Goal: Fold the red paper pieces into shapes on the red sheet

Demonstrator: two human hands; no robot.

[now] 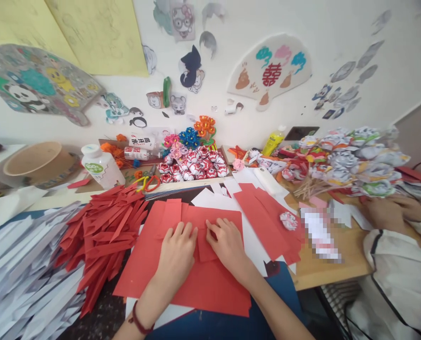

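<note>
Several large red paper sheets (217,293) lie stacked in front of me, with smaller red rectangles on top. My left hand (178,248) presses with bent fingers on a small red paper piece (200,225) at the middle of the stack. From the other side my right hand (227,241) pinches the same piece between thumb and forefinger. One red rectangle (173,211) lies just beyond the left fingertips, and another red piece (207,250) is partly under the right hand. Red against red makes the folds and edges hard to make out.
To the left are heaps of red strips (104,236) and white strips (29,269). Scissors (148,182), a white bottle (102,167) and folded red-and-white paper flowers (196,165) stand behind. A co-worker's sleeve (398,269) and paper bouquets (352,158) are at right.
</note>
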